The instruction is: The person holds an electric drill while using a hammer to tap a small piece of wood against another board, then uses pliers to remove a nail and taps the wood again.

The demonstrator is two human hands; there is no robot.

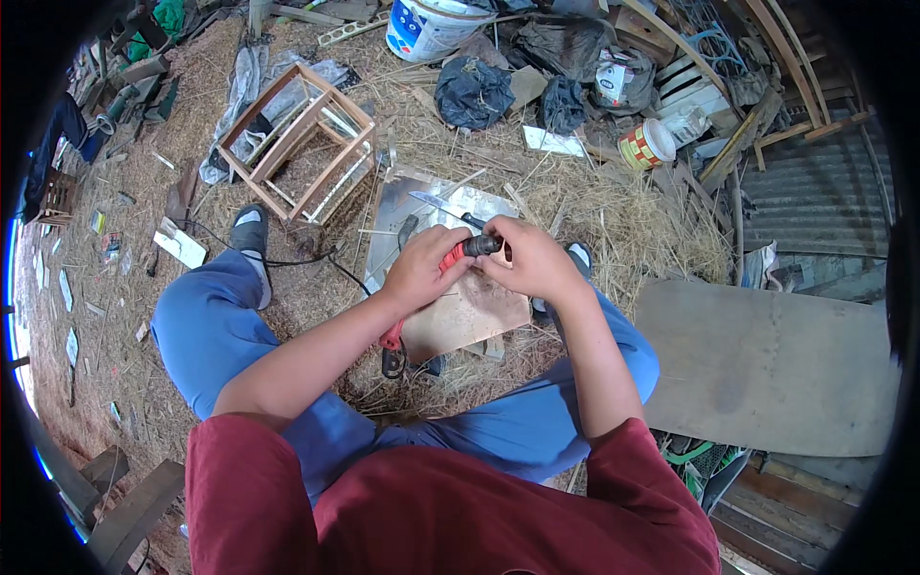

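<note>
- The left hand point(422, 268) had its fingers curled closed around the body of a red drill point(453, 257), whose handle end showed below the wrist.
- The drill's black chuck point(479, 246) stuck out rightward from the left fingers, toward the right ones.
- The right hand point(533, 261) had thumb and forefinger bent in around the chuck's end, with only a small gap between them; whether they gripped the chuck itself or something small at its tip, I could not tell.
- Just beyond the fingers of both hands lay a knife point(439, 204), its dark handle nearest the right fingers and its blade pointing away to the left.
- Under the fingers spread a flat sheet point(479, 311), resting on the straw-strewn ground.
- Left of the left fingers, a dark cable point(350, 272) ran across the ground toward a shoe point(250, 230).
- Farther out, beyond and left of the fingers, stood a wooden frame point(295, 198).
- Well to the right of the right fingers lay a broad board point(767, 369).
- Farthest ahead of the fingers were a black bag point(473, 93), a pale tub point(657, 140) and a white bucket point(446, 36).
</note>
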